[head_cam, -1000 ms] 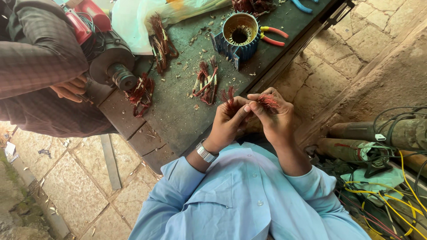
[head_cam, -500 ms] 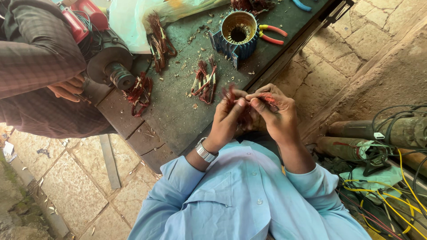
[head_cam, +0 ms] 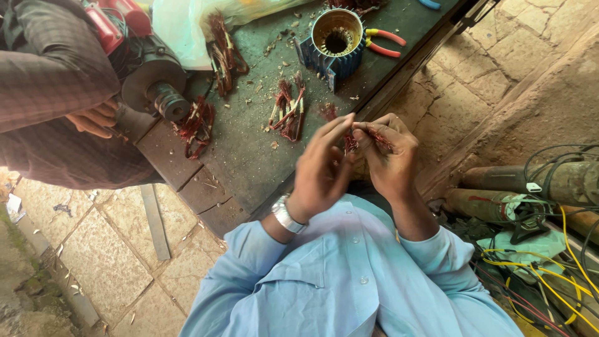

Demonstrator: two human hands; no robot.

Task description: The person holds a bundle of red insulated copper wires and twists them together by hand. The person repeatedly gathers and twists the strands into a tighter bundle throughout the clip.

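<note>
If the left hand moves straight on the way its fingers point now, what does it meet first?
Probably the small reddish copper wire bundle at its fingertips, pinched by the right hand. The left hand points up and right; beyond lies the dark green workbench. Depth is unclear.

Left hand (head_cam: 321, 171) fingers now extend straight beside the red wire bundle (head_cam: 374, 138); both hands sit nearer the blue motor housing (head_cam: 331, 47) than before.
</note>
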